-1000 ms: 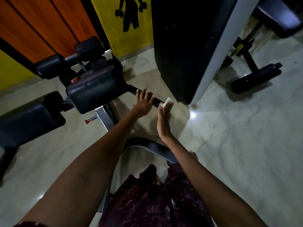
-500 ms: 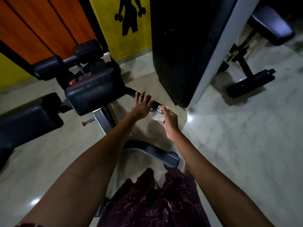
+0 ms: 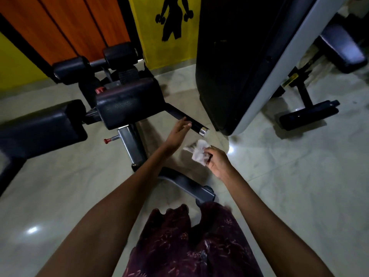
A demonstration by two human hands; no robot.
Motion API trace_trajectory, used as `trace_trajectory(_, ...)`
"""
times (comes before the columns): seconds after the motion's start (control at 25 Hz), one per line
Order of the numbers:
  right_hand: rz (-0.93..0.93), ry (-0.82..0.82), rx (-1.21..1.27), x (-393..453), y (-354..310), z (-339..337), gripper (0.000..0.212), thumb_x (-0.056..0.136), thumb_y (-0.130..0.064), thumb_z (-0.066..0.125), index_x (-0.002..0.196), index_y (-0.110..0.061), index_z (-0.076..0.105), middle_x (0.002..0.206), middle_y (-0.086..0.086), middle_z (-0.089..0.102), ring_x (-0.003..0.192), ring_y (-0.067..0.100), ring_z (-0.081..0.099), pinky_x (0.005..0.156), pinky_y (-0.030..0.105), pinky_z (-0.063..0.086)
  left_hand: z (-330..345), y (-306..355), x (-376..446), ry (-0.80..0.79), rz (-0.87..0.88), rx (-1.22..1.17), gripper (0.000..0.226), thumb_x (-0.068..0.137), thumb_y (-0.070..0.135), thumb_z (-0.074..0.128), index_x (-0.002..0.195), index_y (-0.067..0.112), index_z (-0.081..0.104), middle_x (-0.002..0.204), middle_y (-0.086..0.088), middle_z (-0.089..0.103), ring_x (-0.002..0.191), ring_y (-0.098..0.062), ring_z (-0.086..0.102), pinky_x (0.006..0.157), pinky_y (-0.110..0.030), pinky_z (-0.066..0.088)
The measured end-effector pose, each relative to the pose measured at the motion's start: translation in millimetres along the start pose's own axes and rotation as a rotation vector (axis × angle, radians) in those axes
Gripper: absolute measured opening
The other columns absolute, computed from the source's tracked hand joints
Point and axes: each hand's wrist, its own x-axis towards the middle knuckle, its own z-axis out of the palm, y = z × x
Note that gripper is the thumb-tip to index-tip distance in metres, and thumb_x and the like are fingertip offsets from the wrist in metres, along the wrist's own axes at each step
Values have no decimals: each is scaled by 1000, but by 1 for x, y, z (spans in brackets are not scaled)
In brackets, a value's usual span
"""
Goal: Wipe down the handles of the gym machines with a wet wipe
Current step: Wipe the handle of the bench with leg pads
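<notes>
- Left hand (image 3: 176, 133) at approx centre of frame, fingers (image 3: 184, 124) straight and relaxed, tips touching underside of handle (image 3: 186, 120); not curled round it.
- Handle: black bar w/ silver end cap, sticking out toward 4 o'clock from black pad (image 3: 129, 102) of machine; cap end bare.
- Right hand (image 3: 217, 161) just at 4 o'clock of left hand, apart from handle, fingers curled, pinching wet wipe (image 3: 198, 153).
- Wipe: white, crumpled, blurred; held in air below handle's cap end, not touching bar.
- Second long black pad (image 3: 40, 128) at 9 o'clock; two roller pads (image 3: 93, 60) at 11 o'clock.
- Red-tipped pin (image 3: 108, 139) on grey upright post (image 3: 131, 144) under pad.
- Big black machine w/ grey edge (image 3: 249, 56) at 1 o'clock; another bench (image 3: 339, 47) at 2 o'clock.
- Pale tiled floor (image 3: 299, 186) all round; dark red patterned garment (image 3: 189, 242) at 6 o'clock.
- Yellow wall w/ black figure silhouette (image 3: 173, 19) at 12 o'clock; orange wood panels (image 3: 69, 23) at 11.
</notes>
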Motion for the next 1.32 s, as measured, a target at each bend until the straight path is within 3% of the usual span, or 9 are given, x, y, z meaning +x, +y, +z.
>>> trace_trajectory(0.08, 28, -35, -171, -5, 2, 10, 20, 93, 5, 39, 101, -1, 57, 81, 8, 57, 50, 5, 57, 37, 13, 39, 2, -1, -23, -44, -116, -50, 34, 98, 22, 47, 127, 5, 50, 121, -4, 49, 105, -16, 49, 75, -21, 43)
trace_trajectory(0.16, 41, -70, -262, -9, 4, 22, 23, 92, 6, 39, 86, -5, 58, 72, 7, 61, 55, 10, 58, 37, 15, 41, 0, -6, -37, -59, -215, -34, 34, 96, 18, 52, 125, 1, 51, 109, -9, 52, 86, -14, 52, 61, -15, 44)
trace_trajectory(0.32, 22, -88, -402, -3, 11, 35, 18, 86, 13, 45, 87, 3, 60, 75, 11, 59, 63, 17, 59, 57, 22, 50, -3, -6, -76, 182, -273, -181, 32, 90, 11, 61, 119, 4, 48, 101, -8, 51, 74, -8, 50, 46, -8, 43)
trace_trajectory(0.44, -23, -102, -491, -9, 22, 44, 13, 84, 9, 54, 87, -1, 60, 77, 9, 59, 62, 15, 59, 56, 22, 49, -7, -18, -111, 473, -216, -110, 28, 83, 8, 68, 96, 11, 43, 85, -2, 48, 69, -12, 47, 50, -12, 41)
trace_trajectory(0.56, -110, -135, -596, -33, 44, 59, 18, 83, 7, 59, 74, -8, 57, 71, 5, 58, 61, 13, 54, 53, 19, 48, -8, -34, -150, 698, -200, 21, 30, 81, 15, 71, 74, 22, 43, 79, -2, 53, 69, -15, 51, 67, -26, 46)
trace_trajectory(0.68, -118, -234, -700, -51, 77, 76, 25, 81, 6, 62, 67, -14, 55, 69, 6, 58, 60, 16, 53, 60, 26, 46, -3, -47, -186, 707, -227, -121, 19, 84, 15, 69, 80, 17, 51, 83, -1, 55, 79, -17, 52, 75, -32, 44)
trace_trajectory(0.84, 41, -492, -755, -86, 126, 112, 21, 85, 5, 58, 75, -14, 54, 73, 7, 59, 62, 15, 57, 63, 27, 51, -30, -70, -246, 906, -220, -340, 13, 89, 12, 62, 85, 18, 51, 86, -1, 54, 84, -20, 52, 72, -30, 44)
trace_trajectory(1.0, 164, -695, -884, -113, 165, 153, 16, 88, 1, 55, 81, -12, 57, 74, 7, 60, 63, 16, 58, 60, 28, 50, -70, -85, -294, 963, -208, -539, 10, 96, 8, 50, 106, 5, 50, 87, -7, 55, 75, -16, 54, 62, -21, 45)
trace_trajectory(1.32, 125, -789, -979, -143, 247, 257, 13, 85, -6, 63, 81, -13, 53, 84, 7, 60, 73, 19, 57, 67, 32, 50, -175, -112, -362, 1033, -95, -702, 23, 92, -6, 46, 95, 15, 55, 82, -3, 57, 70, -12, 53, 59, -19, 48)
